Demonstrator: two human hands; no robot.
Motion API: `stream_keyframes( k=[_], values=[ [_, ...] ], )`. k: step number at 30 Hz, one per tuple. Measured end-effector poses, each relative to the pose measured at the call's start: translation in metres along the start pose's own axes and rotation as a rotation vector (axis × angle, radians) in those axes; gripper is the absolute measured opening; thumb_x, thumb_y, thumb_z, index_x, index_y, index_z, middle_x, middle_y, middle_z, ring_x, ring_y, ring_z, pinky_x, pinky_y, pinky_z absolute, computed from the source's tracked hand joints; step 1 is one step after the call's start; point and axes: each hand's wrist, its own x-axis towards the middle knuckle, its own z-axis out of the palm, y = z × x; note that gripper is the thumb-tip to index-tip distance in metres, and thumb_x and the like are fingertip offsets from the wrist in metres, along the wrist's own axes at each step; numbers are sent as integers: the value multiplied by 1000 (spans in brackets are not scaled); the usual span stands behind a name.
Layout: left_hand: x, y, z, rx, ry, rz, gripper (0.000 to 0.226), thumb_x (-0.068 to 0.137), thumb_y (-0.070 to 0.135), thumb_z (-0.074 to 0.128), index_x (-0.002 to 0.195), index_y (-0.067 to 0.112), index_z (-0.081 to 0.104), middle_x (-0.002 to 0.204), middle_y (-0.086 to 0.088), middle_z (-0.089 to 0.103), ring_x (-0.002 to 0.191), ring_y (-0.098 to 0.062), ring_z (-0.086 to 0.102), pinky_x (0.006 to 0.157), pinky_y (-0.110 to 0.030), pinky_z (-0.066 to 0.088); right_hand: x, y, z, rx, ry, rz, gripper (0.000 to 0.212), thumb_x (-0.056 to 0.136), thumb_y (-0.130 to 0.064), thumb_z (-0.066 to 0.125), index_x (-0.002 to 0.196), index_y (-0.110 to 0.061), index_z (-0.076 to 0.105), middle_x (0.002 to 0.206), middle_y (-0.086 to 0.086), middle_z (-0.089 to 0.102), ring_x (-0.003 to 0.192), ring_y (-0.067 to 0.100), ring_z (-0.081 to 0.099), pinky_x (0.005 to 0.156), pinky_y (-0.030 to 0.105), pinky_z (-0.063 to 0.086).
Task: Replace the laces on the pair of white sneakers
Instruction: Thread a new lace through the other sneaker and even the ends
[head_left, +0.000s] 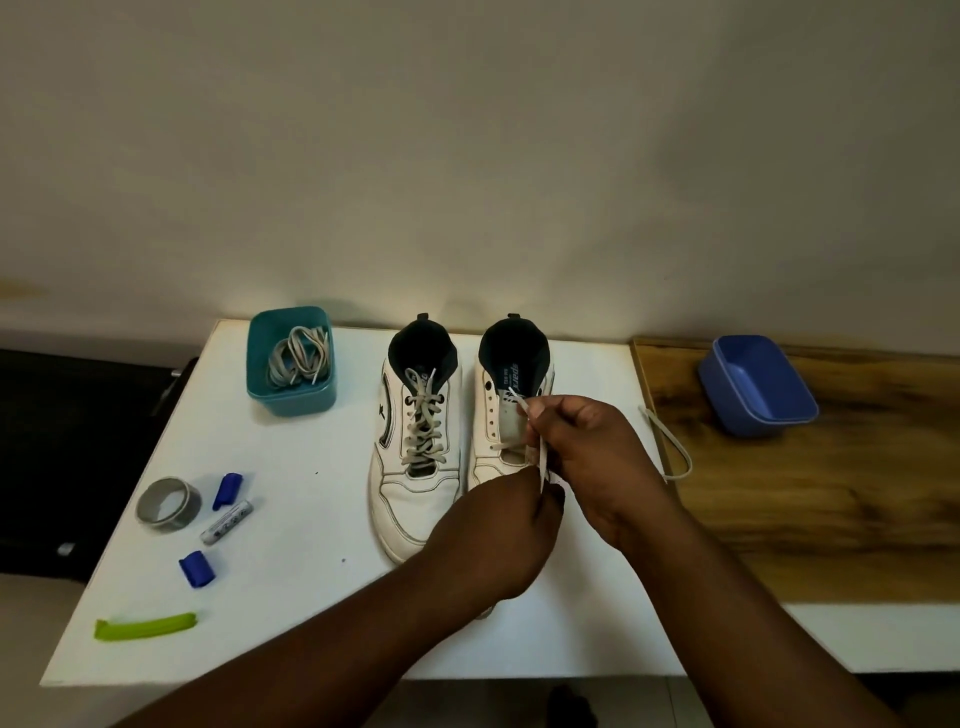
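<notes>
— While your right hand (587, 467) pinches the tip of the flat white cotton lace (543, 460) over the right-hand white leather sneaker (491, 415), how does it feel?

— Limp and light, you'd guess; only the stiff tip will steer through an eyelet, so grip there. Your left hand (511, 525) has its fingers curled on the same lace lower down, just beside the right.

— And the shoes?

— Both stand on the white tabletop (311, 519), toes toward you. The left-hand white sneaker (415, 452) is fully laced in grey; the right-hand one shows open eyelets and one crossing. It's stiff enough to stay put.

— Other laces?

— Grey ones coil in the teal plastic tub (291, 400); one loose strand (675, 452) lies on the wooden board (831, 519).
</notes>
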Motion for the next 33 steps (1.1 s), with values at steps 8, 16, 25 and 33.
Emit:
stream_keyframes(
  k=[8, 16, 25, 33],
  values=[
    [30, -26, -36, 79, 492, -138, 32, 96, 49, 52, 109, 20, 59, 95, 1, 67, 88, -20, 65, 69, -29, 41, 17, 18, 0, -365, 180, -252, 18, 101, -21, 56, 89, -22, 69, 79, -6, 68, 72, 10, 63, 69, 34, 53],
    [47, -43, -32, 113, 418, -148, 29, 87, 50, 65, 80, 22, 68, 74, 4, 66, 73, -14, 62, 66, -32, 49, 19, 28, 4, -568, 129, -357, 13, 99, -25, 64, 90, -24, 73, 82, -12, 71, 80, 3, 66, 76, 29, 56],
    [57, -57, -37, -235, 306, -190, 17, 91, 29, 73, 77, 24, 80, 69, 9, 73, 70, -13, 69, 74, -32, 56, 18, 38, 11, -928, 118, -522, 13, 97, -21, 65, 103, -25, 75, 98, -4, 73, 91, 16, 67, 80, 35, 55],
    [57, -60, -36, -330, 283, -216, 25, 90, 26, 75, 65, 33, 74, 71, 9, 74, 76, -18, 72, 84, -43, 59, 19, 41, 16, -1085, 100, -509, 13, 103, -27, 48, 97, -25, 60, 95, -3, 60, 83, 18, 58, 73, 39, 51]
  ],
)
